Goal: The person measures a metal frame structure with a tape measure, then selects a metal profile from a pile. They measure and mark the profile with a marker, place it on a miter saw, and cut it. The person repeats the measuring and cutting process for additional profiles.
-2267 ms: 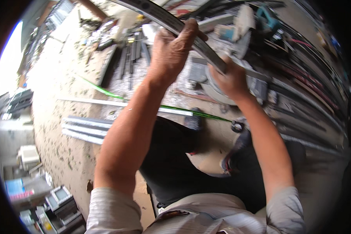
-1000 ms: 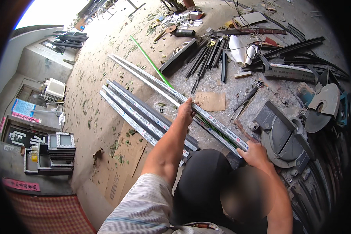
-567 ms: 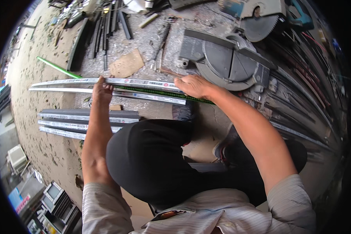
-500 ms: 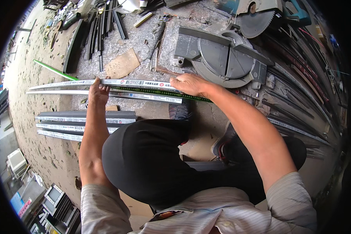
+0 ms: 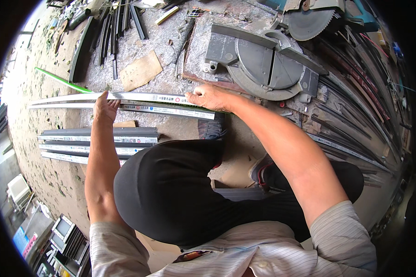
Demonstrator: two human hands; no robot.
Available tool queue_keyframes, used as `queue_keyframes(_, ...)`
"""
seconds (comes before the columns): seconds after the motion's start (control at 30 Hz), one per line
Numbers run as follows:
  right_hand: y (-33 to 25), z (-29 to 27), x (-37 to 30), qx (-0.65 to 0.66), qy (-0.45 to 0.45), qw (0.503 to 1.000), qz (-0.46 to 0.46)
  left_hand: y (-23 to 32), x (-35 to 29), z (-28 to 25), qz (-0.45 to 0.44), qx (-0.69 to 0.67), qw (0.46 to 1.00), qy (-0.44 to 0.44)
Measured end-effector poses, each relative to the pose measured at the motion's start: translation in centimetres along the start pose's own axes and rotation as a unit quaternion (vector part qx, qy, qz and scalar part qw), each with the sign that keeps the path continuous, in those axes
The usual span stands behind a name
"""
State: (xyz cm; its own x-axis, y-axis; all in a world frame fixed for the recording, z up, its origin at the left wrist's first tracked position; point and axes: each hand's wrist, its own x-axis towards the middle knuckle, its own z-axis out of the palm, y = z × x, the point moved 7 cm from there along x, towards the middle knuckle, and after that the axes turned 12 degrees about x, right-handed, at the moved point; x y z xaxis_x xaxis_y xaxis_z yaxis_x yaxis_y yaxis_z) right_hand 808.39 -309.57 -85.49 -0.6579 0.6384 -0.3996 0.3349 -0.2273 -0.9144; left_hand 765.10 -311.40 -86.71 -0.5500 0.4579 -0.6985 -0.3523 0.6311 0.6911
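Note:
My left hand (image 5: 106, 108) is closed round a long metal profile (image 5: 143, 97) with white printed film, its thumb on top and fingers beneath. Farther right, my right hand (image 5: 210, 98) pinches the same profile near its right end. A second film-covered profile (image 5: 171, 111) lies alongside, on the near side of the held one. Beyond my left hand, a bright green strip (image 5: 62, 80), which looks like a tape measure blade, slants out to the far left. Most of its remaining length is hidden behind the held profile.
A miter saw's round base (image 5: 263, 69) stands at the far right, its toothed blade (image 5: 309, 24) raised behind it. Several film-covered profiles (image 5: 88, 138) lie stacked at the left. Dark offcuts (image 5: 108, 39) and a cardboard piece (image 5: 142, 70) lie beyond. Long bars (image 5: 351, 106) fill the right.
Both hands have shifted left together with the held profile. It now covers more of the green strip, whose marked stretch between the two profiles showed earlier. The view has also moved slightly.

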Motion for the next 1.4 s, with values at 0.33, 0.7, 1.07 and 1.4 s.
queue_keyframes(0.33,2.3,1.4,0.7,0.030,-0.009,0.998,0.057,1.7,-15.6,4.9,0.207,0.052,0.975,0.060)
queue_keyframes(0.7,2.3,1.0,0.8,0.020,-0.012,0.997,0.069,-5.1,-17.8,8.3,0.175,0.039,0.983,0.027)
queue_keyframes(1.07,3.3,1.5,1.0,-0.023,0.035,0.999,0.021,-7.7,-15.9,7.1,0.223,0.222,0.935,0.166)
queue_keyframes(1.4,1.9,1.4,0.1,-0.149,0.049,0.988,-0.005,-8.1,-17.1,7.7,0.170,0.221,0.949,0.144)
